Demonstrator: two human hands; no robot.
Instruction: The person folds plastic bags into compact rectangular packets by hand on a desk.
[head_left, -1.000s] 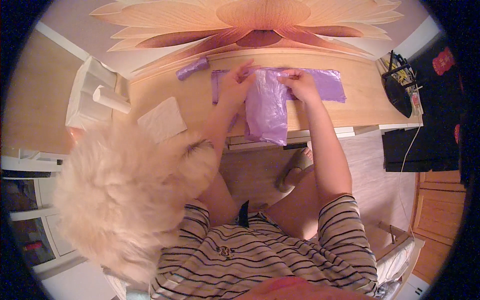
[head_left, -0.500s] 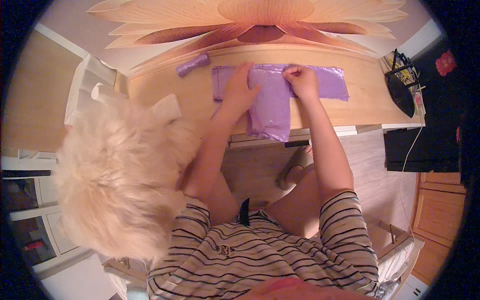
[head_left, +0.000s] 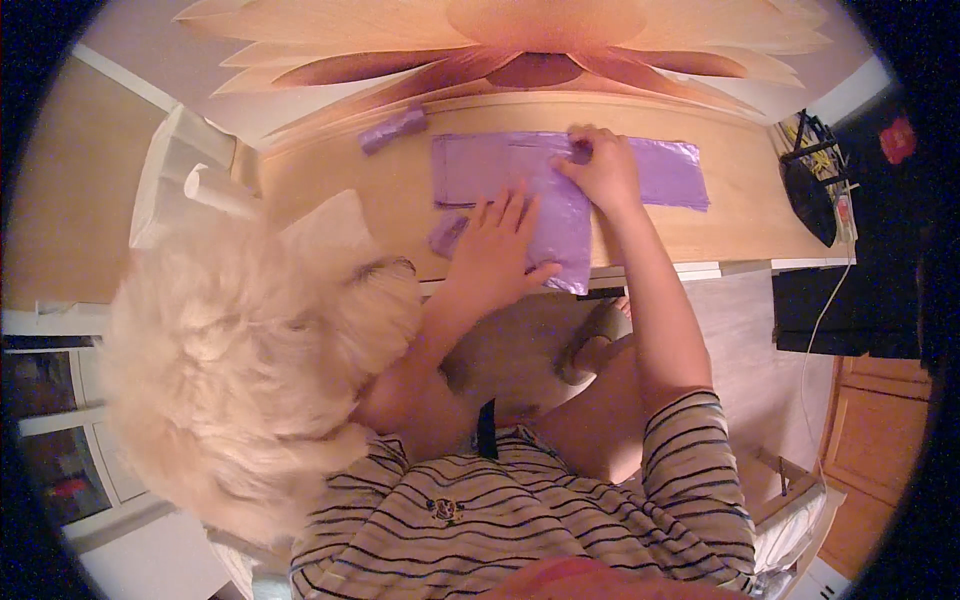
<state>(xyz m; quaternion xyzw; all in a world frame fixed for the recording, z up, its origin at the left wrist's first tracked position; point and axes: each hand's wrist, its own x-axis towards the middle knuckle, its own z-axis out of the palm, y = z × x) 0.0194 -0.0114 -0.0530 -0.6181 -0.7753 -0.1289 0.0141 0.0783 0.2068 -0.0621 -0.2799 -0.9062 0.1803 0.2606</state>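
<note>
Light-toned wooden desk (head_left: 740, 225), seen from above; a person in a cream shirt with dark stripes (head_left: 520, 500) sits at it. Near the middle of the desk, a thin, glossy purple plastic sheet (head_left: 567, 240) lies crosswise over a long, flat purple plastic strip (head_left: 672, 175), its lower end reaching the desk's front edge. Left hand (head_left: 498, 245) palm down on the sheet's left side, fingers extended and slightly spread, thumb held out toward the lower end; nothing gripped. Right hand (head_left: 598, 165) at the sheet's upper part, fingers curled down, thumb apart from the index finger with a small gap; whether any film is caught under the fingertips, cannot tell. A small crumpled purple plastic piece (head_left: 447, 231) lies just left of the left hand, below the strip. Farther back and left, a narrow purple plastic roll (head_left: 393, 131) rests at a slant, well apart from both hands. Nearer the left side: a square white paper tissue (head_left: 328, 222), partly hidden by a fluffy cream-furred animal (head_left: 240, 360) beside the left forearm. Beyond it, a white paper tube (head_left: 222, 193) leans out by a white soft package (head_left: 178, 185). Far right, a black stand (head_left: 808, 195) beside tangled cables.
</note>
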